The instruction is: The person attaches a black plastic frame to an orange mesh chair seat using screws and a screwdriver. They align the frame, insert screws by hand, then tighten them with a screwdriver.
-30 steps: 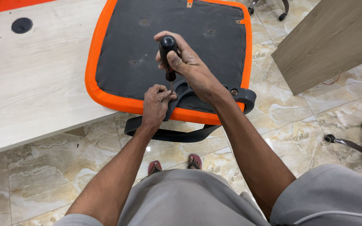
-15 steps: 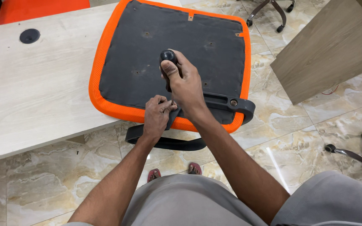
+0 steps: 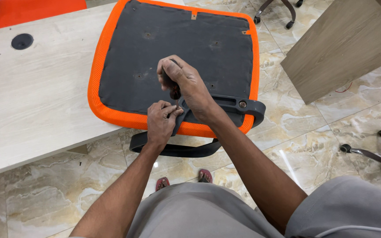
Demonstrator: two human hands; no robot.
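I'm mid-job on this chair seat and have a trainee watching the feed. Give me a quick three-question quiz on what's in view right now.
1. True or false: the orange-edged seat cushion lies upside down on the pale wooden table.
2. Which hand grips the screwdriver? A) right hand B) left hand C) neither
3. Fill in: the left hand's fingers pinch at the screwdriver's tip, on the dark plastic ______ that hangs over the seat's near edge.

Key:
1. True; its dark grey underside with screw holes faces up.
2. A; it wraps the handle from above.
3. armrest
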